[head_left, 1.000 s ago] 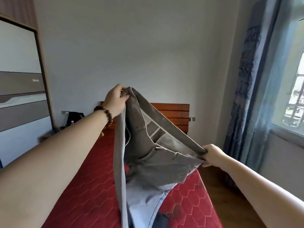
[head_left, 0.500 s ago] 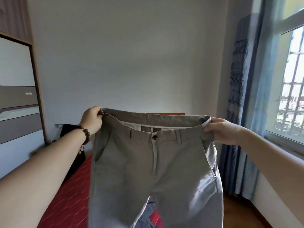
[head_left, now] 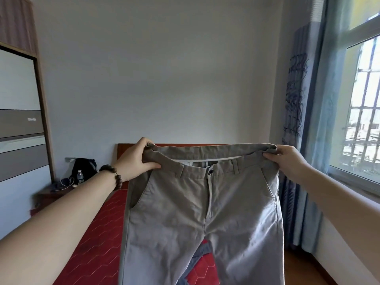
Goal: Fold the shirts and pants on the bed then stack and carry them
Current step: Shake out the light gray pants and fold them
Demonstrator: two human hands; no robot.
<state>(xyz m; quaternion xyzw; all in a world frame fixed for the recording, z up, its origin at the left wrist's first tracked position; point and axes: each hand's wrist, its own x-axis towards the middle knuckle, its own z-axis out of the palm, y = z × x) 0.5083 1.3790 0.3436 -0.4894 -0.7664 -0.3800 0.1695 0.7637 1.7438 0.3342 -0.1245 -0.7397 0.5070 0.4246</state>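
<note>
Left hand (head_left: 134, 159) grips the left end of the waistband: thumb lies across the front of the band, fingers are curled behind it, cloth bunched between them. A bead bracelet (head_left: 115, 176) sits on that wrist. The pants (head_left: 197, 219), grey-khaki woven cloth, hang in the air between both hands, front side toward the camera, button (head_left: 210, 172) and fly roughly centred, waistband pulled nearly level and taut. The legs drop out of the bottom of the frame, so the hems are not visible; whether they touch the bed (head_left: 96, 233) cannot be told. Red bed cover shows left of the pants and through the gap between the legs, along with a strip of blue-grey cloth (head_left: 198, 255) lying there. Right hand (head_left: 287, 161) holds the right end of the band the same way, thumb in front and the fingers wrapped over the top edge. Judgement: soft, limp fabric, moderate weight, not slippery, not fragile; it will sag wherever unsupported. The waistband corners are the stiffest points and the sound place to hold; for the lengthwise fold, bringing these two corners together should work best.
</note>
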